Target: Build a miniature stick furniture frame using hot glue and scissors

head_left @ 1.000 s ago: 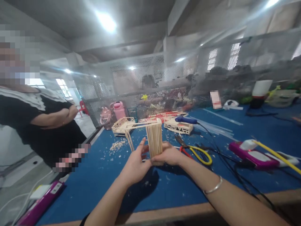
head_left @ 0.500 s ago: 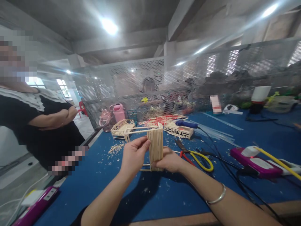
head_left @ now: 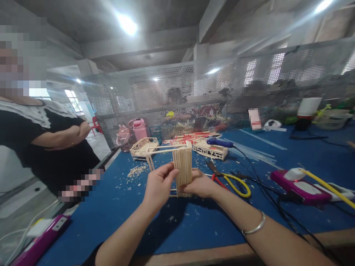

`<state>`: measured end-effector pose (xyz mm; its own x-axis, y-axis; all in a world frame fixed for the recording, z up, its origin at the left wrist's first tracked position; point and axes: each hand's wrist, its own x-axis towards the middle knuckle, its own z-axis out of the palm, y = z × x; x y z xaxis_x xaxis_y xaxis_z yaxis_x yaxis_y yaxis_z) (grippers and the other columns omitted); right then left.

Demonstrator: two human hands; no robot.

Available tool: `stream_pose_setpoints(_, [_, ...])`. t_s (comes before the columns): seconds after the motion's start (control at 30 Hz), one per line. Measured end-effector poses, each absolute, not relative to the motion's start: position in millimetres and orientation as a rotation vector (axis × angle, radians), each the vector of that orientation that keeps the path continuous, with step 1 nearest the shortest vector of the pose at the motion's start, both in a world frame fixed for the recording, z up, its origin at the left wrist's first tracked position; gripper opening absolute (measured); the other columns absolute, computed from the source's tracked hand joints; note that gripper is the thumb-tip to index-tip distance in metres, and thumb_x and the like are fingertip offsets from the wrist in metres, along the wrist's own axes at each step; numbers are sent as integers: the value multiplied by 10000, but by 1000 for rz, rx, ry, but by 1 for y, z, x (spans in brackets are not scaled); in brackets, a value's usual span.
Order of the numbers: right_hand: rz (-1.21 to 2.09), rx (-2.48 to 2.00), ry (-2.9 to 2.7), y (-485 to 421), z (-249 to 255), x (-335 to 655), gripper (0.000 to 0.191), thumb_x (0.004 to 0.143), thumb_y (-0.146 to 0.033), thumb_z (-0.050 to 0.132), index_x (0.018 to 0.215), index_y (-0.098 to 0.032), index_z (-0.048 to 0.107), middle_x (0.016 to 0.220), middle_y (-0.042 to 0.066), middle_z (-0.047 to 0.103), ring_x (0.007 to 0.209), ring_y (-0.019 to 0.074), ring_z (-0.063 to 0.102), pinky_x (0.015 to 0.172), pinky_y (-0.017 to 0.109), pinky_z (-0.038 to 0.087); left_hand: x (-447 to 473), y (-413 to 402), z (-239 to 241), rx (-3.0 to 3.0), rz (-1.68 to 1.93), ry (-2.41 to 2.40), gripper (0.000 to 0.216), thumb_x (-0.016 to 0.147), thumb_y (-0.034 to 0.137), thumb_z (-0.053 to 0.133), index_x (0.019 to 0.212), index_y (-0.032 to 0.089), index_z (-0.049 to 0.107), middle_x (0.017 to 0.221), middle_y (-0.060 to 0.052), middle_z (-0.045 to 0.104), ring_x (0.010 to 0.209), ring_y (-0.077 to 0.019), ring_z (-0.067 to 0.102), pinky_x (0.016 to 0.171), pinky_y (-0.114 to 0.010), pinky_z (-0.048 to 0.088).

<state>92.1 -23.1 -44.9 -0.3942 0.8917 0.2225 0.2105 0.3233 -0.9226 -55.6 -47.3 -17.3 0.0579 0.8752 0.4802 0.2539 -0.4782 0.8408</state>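
Stick frame (head_left: 182, 166), of pale wood, is held upright just above the blue bench (head_left: 111, 207): one panel of close-set sticks, with thin rails running off to its left. One frame is in hand; two more models (head_left: 143, 146) lie behind it. The left grip (head_left: 159, 184) clasps the panel's left edge and the right grip (head_left: 201, 183) grasps its lower right. A second ago the left fingers pointed upward, lower down.

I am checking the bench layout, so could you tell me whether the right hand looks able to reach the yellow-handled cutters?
Probably yes: the yellow-handled cutters lie on the blue table just beside the right hand, nothing between them. That hand grips the stick frame, though, so it must let go first.
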Motion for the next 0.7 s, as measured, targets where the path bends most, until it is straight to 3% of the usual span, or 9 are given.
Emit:
stream_pose_setpoints(0.13, [1270,-920,-1703,-19,-47,100,279,491,-178,685,768,-151,672,737,-12,695,697,156,627,679,276,511,-61,-53,-33,1830,1307,1214,189,721,201,620,844,184,763,921,-50,769,887,-258,687,858,-374,501])
stream_pose_setpoints(0.23, [1354,-919,-1611,-15,-49,106,255,494,-153,703,748,-141,681,738,0,705,744,176,642,739,305,510,-61,-52,-39,1833,1197,1265,168,726,189,639,839,202,763,902,-35,769,881,-243,678,859,-357,493])
stream_pose_setpoints(0.33, [1403,-914,-1494,-15,-49,107,262,537,-141,715,795,-145,673,787,1,713,784,174,646,776,304,510,-57,-46,-35,1792,1115,1315,258,759,197,636,1001,176,721,807,-40,756,763,-203,674,777,-334,520])
stream_pose_setpoints(0.47, [1541,-917,-1342,-17,-46,105,277,652,-112,648,927,-139,627,822,26,716,728,161,662,732,301,541,-49,-36,-20,1688,952,1386,542,793,179,635,1313,121,495,566,3,655,526,-157,621,574,-298,533])
stream_pose_setpoints(0.6, [1748,-1038,-1228,-15,-51,102,94,764,-79,538,812,-102,616,716,74,700,636,152,663,671,288,563,-44,-26,-17,1613,770,1430,688,771,143,679,1391,116,383,545,12,627,497,-165,625,532,-299,536])
stream_pose_setpoints(0.7, [1825,-1161,-1164,-10,-58,102,113,817,-74,501,772,-110,599,677,74,688,608,137,657,638,261,564,-42,-20,-25,1568,682,1451,724,771,135,681,1414,111,347,565,-5,639,504,-179,630,538,-314,537])
